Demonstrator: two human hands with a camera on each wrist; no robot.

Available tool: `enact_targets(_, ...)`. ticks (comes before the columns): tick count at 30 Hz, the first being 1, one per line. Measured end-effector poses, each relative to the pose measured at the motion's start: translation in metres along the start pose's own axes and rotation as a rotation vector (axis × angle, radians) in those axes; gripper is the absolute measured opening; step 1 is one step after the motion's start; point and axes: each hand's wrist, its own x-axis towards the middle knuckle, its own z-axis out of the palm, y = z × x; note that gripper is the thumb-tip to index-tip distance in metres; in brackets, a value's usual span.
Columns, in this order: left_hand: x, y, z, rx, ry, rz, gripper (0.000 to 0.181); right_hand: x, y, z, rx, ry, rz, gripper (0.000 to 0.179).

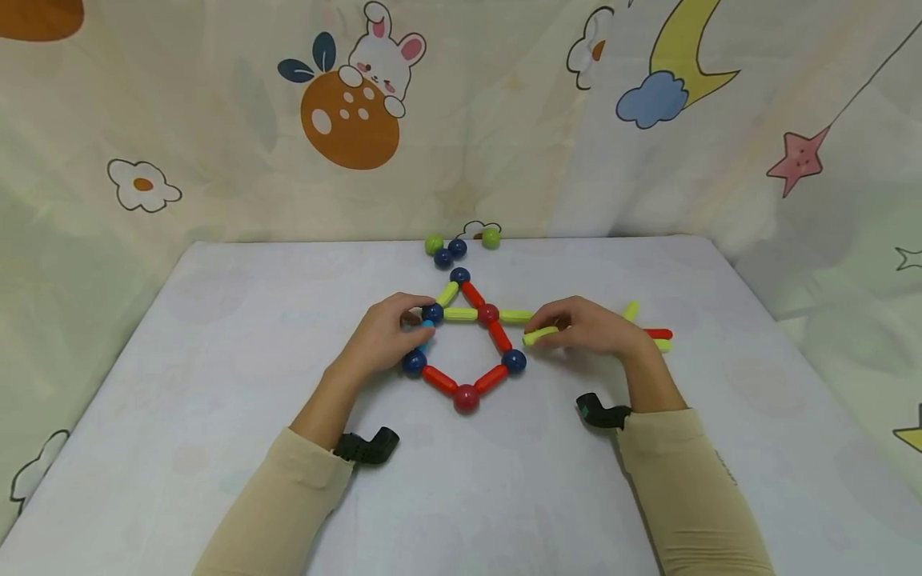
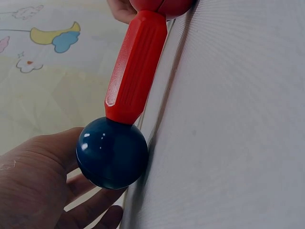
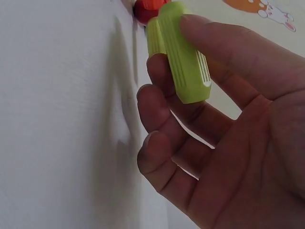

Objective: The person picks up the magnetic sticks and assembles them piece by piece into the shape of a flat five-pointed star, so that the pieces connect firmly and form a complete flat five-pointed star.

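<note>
A flat frame of magnetic rods and balls lies on the table: a ring of red, yellow-green and blue rods, with a small triangle at its far end. My left hand (image 1: 384, 336) holds its left side, the fingers at the upper-left blue ball (image 1: 432, 314) and the thumb by the blue rod (image 1: 426, 336). The lower-left blue ball (image 2: 112, 152) is close to that palm. My right hand (image 1: 587, 326) pinches a loose yellow-green rod (image 3: 183, 57) between thumb and fingers. Beside it, another yellow-green rod (image 1: 515, 317) sticks out from the red ball (image 1: 488, 314).
Beyond the frame, at the table's far edge, are loose blue balls (image 1: 443, 258) and green balls (image 1: 491, 238). Spare rods, a red rod (image 1: 659, 334) among them, lie behind my right wrist. A printed cloth hangs behind the white table (image 1: 288, 280).
</note>
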Motion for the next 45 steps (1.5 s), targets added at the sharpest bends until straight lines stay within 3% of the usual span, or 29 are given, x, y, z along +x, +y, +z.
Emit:
enact_targets(9,0.001,-0.001,0.0,0.005,0.0,-0.001,0.05,0.007,0.006,0.005,0.081,-0.076,-0.002,0.022)
enact_targets(20,0.0,-0.001,0.0,0.001,0.0,-0.002,0.05,0.007,0.02,0.003,0.244,0.059,0.085,0.024)
enact_targets(28,0.001,-0.002,0.0,-0.007,-0.001,0.007,0.05,0.007,0.022,0.003,0.325,0.058,0.089,0.027)
enact_targets(35,0.003,-0.003,-0.001,-0.014,0.005,0.012,0.049,0.003,0.012,-0.007,0.29,0.224,0.133,0.034)
enact_targets(40,0.002,-0.003,0.001,-0.029,0.01,0.002,0.048,0.009,-0.001,-0.01,0.221,0.306,0.084,0.043)
enact_targets(45,0.0,-0.005,0.0,-0.026,0.011,0.001,0.048,0.026,-0.017,-0.007,0.112,0.333,0.022,0.043)
